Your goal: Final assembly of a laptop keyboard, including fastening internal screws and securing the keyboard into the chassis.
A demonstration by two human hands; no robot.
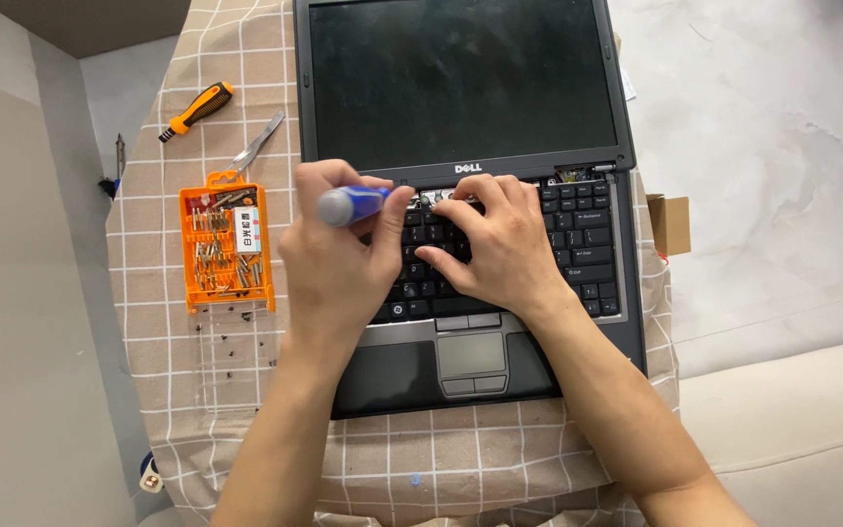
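Observation:
An open black laptop (578,342) with a dark screen lies on a small table under a beige checked cloth (246,390). My left hand (329,263) grips a screwdriver with a blue and grey handle (348,205), held upright over the top left of the keyboard (587,244). My right hand (495,244) rests on the keyboard's middle, fingers spread and pressing down near the top row of keys. The screwdriver's tip is hidden behind my hands. The trim strip above the keys looks lifted, with bare parts showing at the right hinge (573,176).
An orange case of screwdriver bits (226,249) lies left of the laptop, its clear lid (236,361) open toward me with tiny dark screws on it. An orange-handled screwdriver (197,110) and metal tweezers (256,146) lie farther back. A small cardboard box (670,222) sits at the right.

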